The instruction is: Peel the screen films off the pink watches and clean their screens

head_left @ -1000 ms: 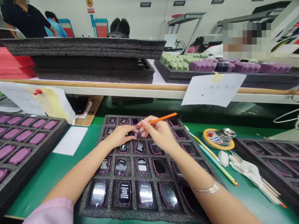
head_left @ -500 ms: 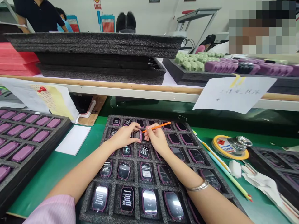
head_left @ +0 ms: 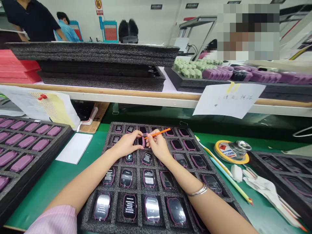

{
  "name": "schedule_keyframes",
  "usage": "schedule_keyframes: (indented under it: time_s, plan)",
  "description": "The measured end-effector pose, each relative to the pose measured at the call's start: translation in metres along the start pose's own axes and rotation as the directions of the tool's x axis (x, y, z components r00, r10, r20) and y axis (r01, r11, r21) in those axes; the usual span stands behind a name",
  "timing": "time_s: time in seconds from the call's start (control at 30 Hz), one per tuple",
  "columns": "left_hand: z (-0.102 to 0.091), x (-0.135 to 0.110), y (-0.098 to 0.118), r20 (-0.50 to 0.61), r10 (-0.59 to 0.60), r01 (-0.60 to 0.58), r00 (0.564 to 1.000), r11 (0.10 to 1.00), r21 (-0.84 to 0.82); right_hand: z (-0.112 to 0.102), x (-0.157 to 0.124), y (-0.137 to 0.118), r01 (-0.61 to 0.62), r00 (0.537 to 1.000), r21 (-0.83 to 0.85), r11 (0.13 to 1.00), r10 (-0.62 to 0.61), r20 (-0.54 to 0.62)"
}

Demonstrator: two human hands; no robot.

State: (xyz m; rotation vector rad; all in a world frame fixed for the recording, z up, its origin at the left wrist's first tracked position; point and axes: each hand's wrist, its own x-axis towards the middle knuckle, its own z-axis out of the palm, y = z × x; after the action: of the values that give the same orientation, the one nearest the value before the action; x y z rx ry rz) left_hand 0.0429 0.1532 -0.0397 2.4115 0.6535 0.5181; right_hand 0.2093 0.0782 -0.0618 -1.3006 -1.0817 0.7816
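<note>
My left hand is closed on a small purple smartwatch body, thumb and fingers at its edges, just above the black foam tray. Between the fingertips of my right hand is a thin orange stick, its lower end at the watch's side. I cannot make out whether the tip touches it. Under both hands the tray's compartments hold several purple-framed watches; some screens are lit with text, like the one on this watch, and others are dark.
At the left lies another foam tray of purple watch bodies beside a white pad. To the right are a glass bottle in a yellow ring, pens and crumpled tissue. A shelf with stacked foam crosses ahead; people are beyond it.
The held watch has turned to show more of its edge. Both hands stay together over the tray with the orange stick at the watch. The camera view has shifted slightly.
</note>
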Motion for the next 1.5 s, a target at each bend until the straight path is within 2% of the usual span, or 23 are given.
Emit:
schedule_keyframes:
  time_s: [0.13,0.23,0.33,0.47,0.63,0.8,0.97,1.2,1.5]
  plan:
    - [-0.001,-0.003,0.003,-0.008,0.083,-0.082,0.997,0.993,0.083,-0.003,0.002,-0.009,0.027,0.998,0.032,0.999,-0.025,-0.052]
    - [-0.001,-0.006,0.015,-0.006,0.170,-0.167,0.985,0.975,0.144,-0.015,0.006,-0.026,0.074,0.988,0.080,0.994,-0.062,-0.139]
    - [0.004,-0.010,0.030,0.100,0.282,-0.296,0.954,0.940,0.172,-0.030,0.004,-0.041,0.082,0.985,0.113,0.990,-0.063,-0.160]
    - [0.010,-0.015,0.042,0.221,0.344,-0.391,0.912,0.894,0.221,-0.038,-0.013,-0.040,0.004,0.997,0.131,0.991,0.006,-0.078]
    - [0.002,-0.029,0.042,0.191,0.296,-0.342,0.936,0.893,0.293,-0.034,-0.036,-0.021,-0.065,0.996,0.158,0.985,0.074,-0.051]
    - [0.000,-0.043,0.036,0.134,0.268,-0.295,0.954,0.919,0.263,-0.030,-0.044,-0.018,-0.095,0.995,0.159,0.983,0.096,0.006]
    - [0.002,-0.041,0.034,0.125,0.260,-0.281,0.958,0.939,0.198,-0.027,-0.048,-0.018,-0.114,0.991,0.125,0.986,0.105,0.077]
    - [0.003,-0.040,0.031,0.068,0.142,-0.149,0.988,0.982,0.115,-0.027,-0.050,-0.018,-0.090,0.983,0.034,0.995,0.083,0.166]
    - [0.004,-0.039,0.031,0.074,0.138,-0.144,0.988,0.986,0.080,-0.027,-0.051,-0.020,-0.059,0.981,0.004,0.998,0.058,0.186]
